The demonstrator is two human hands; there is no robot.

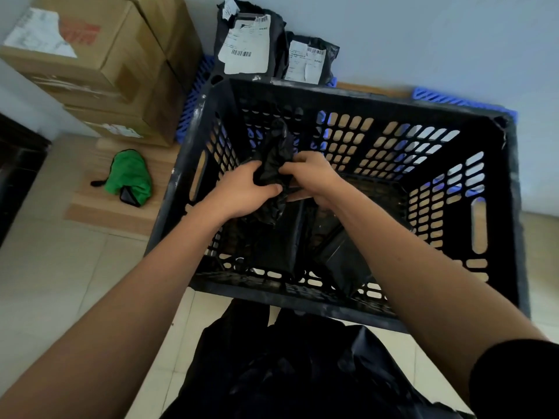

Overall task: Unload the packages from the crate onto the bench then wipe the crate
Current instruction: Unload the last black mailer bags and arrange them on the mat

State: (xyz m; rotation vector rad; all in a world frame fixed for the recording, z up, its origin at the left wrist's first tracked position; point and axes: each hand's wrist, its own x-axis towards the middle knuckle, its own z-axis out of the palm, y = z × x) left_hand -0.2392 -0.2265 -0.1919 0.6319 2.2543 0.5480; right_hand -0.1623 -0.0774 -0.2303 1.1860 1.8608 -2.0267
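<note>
A black slotted plastic crate (496,225) stands in front of me on the floor. Both my hands reach into it. My left hand (245,192) and my right hand (311,173) grip the same crumpled black plastic package (276,155), held above the crate floor. More black packages (341,252) lie at the bottom of the crate, partly hidden by my arms. Two black packages with white labels (251,40) lean against the wall behind the crate, on a blue slatted bench (453,99).
Stacked cardboard boxes (99,65) stand at the back left. A green cloth (128,176) lies on flat cardboard on the tiled floor, left of the crate. A dark garment (287,367) lies below me by the crate's near side.
</note>
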